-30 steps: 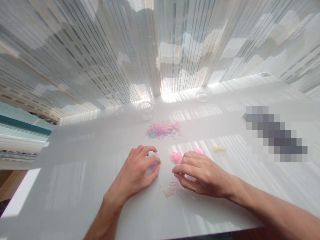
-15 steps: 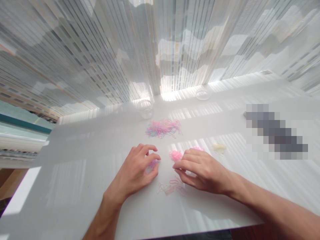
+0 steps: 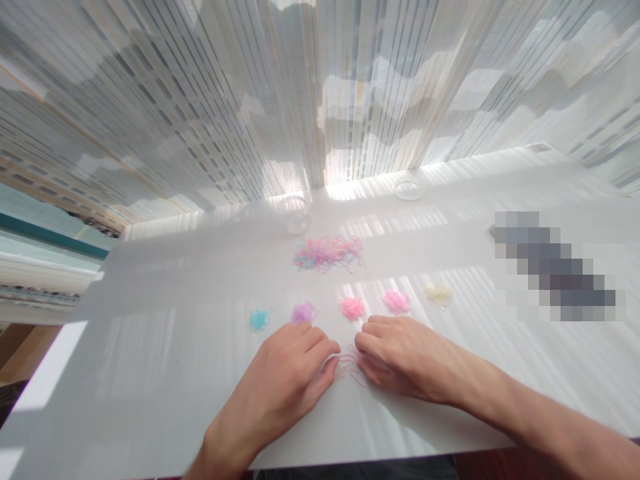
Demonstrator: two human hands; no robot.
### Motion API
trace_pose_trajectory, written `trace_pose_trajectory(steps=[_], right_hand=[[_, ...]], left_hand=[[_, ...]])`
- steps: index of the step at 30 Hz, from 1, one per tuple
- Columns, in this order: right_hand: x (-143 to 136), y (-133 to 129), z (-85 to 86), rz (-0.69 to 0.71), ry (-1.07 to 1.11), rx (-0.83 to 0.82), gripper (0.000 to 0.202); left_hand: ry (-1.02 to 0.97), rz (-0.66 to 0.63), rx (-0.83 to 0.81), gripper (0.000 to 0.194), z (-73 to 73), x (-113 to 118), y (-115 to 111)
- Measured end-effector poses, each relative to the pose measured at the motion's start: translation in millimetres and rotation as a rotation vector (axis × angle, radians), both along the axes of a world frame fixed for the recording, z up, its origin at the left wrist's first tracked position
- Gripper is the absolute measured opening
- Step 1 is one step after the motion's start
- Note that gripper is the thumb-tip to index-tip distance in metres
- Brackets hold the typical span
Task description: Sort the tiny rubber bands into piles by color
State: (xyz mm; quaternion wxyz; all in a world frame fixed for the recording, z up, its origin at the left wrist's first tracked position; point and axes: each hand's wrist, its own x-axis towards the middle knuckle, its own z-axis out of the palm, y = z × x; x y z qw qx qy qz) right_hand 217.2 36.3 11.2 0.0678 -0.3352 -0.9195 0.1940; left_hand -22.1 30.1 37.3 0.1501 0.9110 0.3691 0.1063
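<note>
Both hands meet over a small loose bunch of rubber bands, pink and pale, near the front of the table. My left hand pinches thumb and forefinger at the bunch's left side, where a pink strand reaches the fingertips. At its right side, the fingers of my right hand are curled closed on the strands, and the exact grip is partly hidden. Behind the hands lie sorted piles: turquoise bands, purple bands, coral-pink bands, bright pink bands and pale yellow bands.
A larger mixed heap of rubber bands lies farther back on the white table. Behind it are a clear round container and a clear round dish, near the striped curtain. A blurred-out dark object lies at right.
Both hands have come nearer to my body and closer together, onto the loose bunch. My left hand has closed into a pinch, uncovering the turquoise and purple piles.
</note>
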Motion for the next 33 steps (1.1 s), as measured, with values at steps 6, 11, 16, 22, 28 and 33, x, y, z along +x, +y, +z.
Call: trace_pose_trajectory(steps=[6,11,16,22,28,33], right_hand=[[-1,0,-9.7,-0.024,0.004,0.040,0.014],[-2,4,-14.1,-0.058,0.027,0.082,0.016],[-3,7,-9.3,-0.012,0.173,0.074,0.015],[-4,6,-10.6,0.008,0.261,0.120,0.014],[-6,5,-13.8,0.006,0.284,0.164,0.014],[-5,5,-13.2,0.006,0.300,0.159,0.014]], left_hand=[[-0.171,0.167,-0.014,0.012,-19.3,2,-23],[-0.313,0.282,0.000,0.015,-36.8,11,-31],[-0.406,0.330,0.038,0.021,-45.8,15,-34],[-0.449,0.316,0.032,0.015,-51.4,13,-34],[-0.472,0.323,0.038,0.008,-50.8,14,-35],[-0.469,0.321,0.048,0.007,-48.0,15,-35]])
